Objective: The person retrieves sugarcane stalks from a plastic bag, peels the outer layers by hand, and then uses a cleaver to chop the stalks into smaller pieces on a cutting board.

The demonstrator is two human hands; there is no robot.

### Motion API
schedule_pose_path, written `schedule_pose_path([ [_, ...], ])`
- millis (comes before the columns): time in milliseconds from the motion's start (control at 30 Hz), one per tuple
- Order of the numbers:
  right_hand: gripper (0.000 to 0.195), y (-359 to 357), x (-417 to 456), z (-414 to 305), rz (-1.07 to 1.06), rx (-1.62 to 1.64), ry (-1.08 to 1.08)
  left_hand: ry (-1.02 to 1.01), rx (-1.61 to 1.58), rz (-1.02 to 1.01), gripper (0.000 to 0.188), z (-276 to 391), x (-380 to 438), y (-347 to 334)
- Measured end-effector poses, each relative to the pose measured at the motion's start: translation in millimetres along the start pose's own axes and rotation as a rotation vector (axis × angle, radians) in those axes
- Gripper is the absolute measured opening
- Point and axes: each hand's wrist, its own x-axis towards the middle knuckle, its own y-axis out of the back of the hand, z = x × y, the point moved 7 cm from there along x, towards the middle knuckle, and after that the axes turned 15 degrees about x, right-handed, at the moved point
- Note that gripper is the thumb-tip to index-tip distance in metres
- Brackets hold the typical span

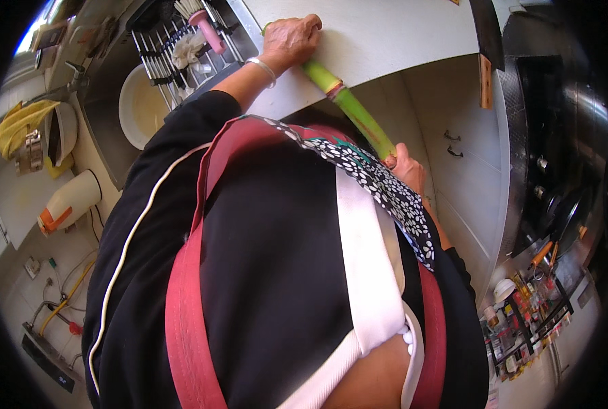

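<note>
A thick green jointed stalk [362, 117], which looks like sugarcane, runs slantwise from the white countertop [401, 36] past its front edge toward my body. My left hand [292, 41], with a silver bangle at the wrist, grips it near the far end over the counter. The near end is in my right hand [410, 168], partly hidden behind the flower-patterned apron [385, 179]. A brownish ring marks the joint between the two hands. On the counter's right side lies a cleaver with a dark blade [488, 33], its wooden handle [485, 82] jutting over the front edge.
Left of the counter, a sink holds a white basin [135, 107] and a metal drying rack [155, 56] with a pink-handled brush [209, 33]. A cream thermos jug [71, 202] stands farther left. At right are a black stove [544, 117], a pan [569, 230] and several bottles [508, 332].
</note>
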Motion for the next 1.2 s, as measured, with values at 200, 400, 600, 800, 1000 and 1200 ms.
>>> schedule_pose_path([
  [200, 0.026, -13, -7, 5, 0.021, 0.036, 0.005, -0.064, -0.011, -0.027, 0.022, -1, 2, -3],
  [400, 0.019, -8, -4, -6, -0.062, 0.069, -0.039, -0.076, -0.051, 0.053, 0.017, -5, 1, -6],
  [600, 0.019, -17, -5, 3, 0.012, 0.092, 0.044, -0.100, -0.070, 0.117, 0.015, -5, -4, 4],
  [800, 0.018, -18, -6, 2, 0.104, 0.129, 0.079, -0.144, -0.016, 0.148, 0.018, 1, 1, 11],
  [1000, 0.025, -9, -11, -6, 0.056, 0.147, 0.000, -0.117, -0.017, 0.023, 0.020, 0, 9, -7],
  [1200, 0.017, -21, -14, -1, 0.090, 0.127, 0.025, -0.147, -0.075, 0.062, 0.019, 1, 5, -3],
])
